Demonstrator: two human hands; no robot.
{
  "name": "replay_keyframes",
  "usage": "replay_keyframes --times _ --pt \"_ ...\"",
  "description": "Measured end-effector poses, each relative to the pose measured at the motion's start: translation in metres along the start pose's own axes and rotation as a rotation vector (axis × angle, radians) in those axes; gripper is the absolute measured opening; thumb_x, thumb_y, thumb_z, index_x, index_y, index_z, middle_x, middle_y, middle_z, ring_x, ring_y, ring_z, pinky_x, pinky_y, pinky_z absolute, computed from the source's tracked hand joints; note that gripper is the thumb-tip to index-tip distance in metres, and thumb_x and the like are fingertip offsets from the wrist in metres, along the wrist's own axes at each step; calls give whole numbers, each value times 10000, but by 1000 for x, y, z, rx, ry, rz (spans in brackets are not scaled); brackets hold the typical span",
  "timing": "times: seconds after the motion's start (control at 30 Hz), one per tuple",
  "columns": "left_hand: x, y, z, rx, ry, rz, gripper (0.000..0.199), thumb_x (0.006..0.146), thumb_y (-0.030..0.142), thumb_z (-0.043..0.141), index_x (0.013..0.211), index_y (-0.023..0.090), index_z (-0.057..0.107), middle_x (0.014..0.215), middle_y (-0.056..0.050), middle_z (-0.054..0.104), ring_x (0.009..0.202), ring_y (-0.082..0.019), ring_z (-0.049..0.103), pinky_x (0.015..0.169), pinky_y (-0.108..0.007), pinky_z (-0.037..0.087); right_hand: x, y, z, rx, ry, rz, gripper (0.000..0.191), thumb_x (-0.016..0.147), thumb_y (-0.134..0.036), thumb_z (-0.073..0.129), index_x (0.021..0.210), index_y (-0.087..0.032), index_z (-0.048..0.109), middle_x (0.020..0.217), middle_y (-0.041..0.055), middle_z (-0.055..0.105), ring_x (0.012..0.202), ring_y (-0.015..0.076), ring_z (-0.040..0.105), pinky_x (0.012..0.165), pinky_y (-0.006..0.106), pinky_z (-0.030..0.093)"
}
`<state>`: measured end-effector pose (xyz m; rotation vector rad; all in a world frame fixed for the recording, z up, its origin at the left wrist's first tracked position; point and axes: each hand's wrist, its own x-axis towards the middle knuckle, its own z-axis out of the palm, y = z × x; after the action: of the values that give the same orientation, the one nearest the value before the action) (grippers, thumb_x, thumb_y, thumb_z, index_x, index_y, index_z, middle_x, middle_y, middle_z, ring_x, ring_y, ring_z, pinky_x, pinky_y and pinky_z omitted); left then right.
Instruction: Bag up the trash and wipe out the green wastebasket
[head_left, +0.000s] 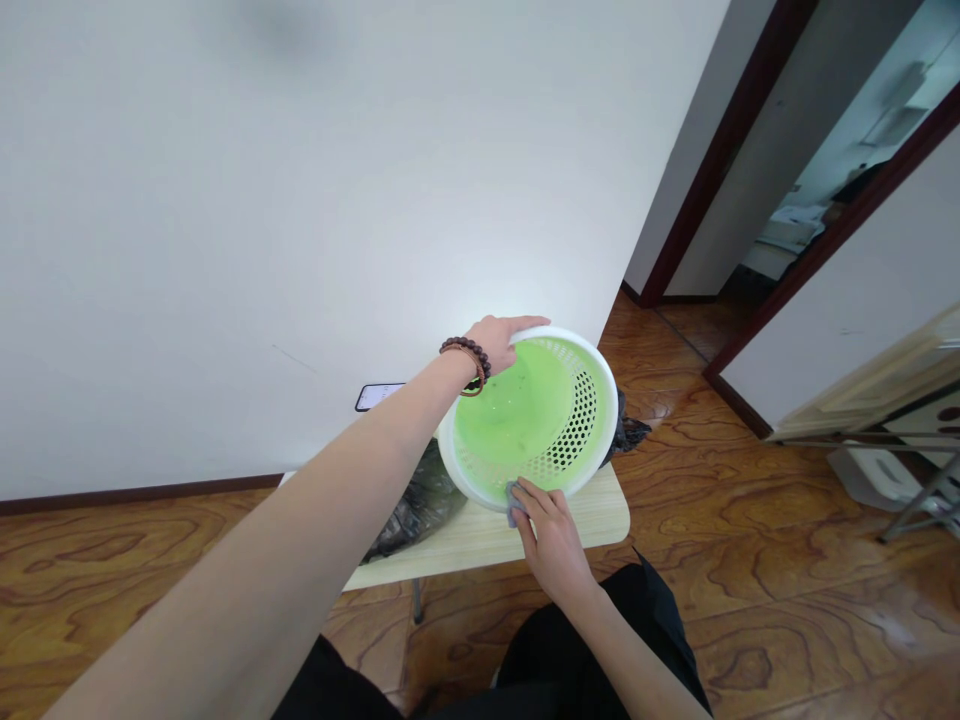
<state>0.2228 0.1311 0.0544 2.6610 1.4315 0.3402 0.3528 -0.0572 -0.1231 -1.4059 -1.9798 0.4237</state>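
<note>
A round green basket with a white rim (604, 440) is tilted above a small light wooden table (600, 515). My left hand (501, 340), with a beaded bracelet at the wrist, grips the rim at the far side, one finger stretched along it. At the near rim, my right hand (551, 535) pinches a small grey cloth (514, 505) against the edge. Perforations show on the basket's right and lower sides.
A black plastic bag (427, 500) lies on the table under the basket's left side, and dark plastic (628, 432) pokes out at its right. A phone (376, 396) rests near the white wall (300, 200). A doorway opens at the right.
</note>
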Motion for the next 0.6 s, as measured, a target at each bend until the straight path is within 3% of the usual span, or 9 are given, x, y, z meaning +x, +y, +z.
replay_keyframes --times 0.6 --pt "-1 0 0 15 26 2 614 724 120 410 1295 339 350 970 -21 639 702 -147 567 621 -246 411 0 -1 1 0 -18 -1 348 877 -202 379 1208 -219 487 1239 42 476 1038 197 436 902 371 370"
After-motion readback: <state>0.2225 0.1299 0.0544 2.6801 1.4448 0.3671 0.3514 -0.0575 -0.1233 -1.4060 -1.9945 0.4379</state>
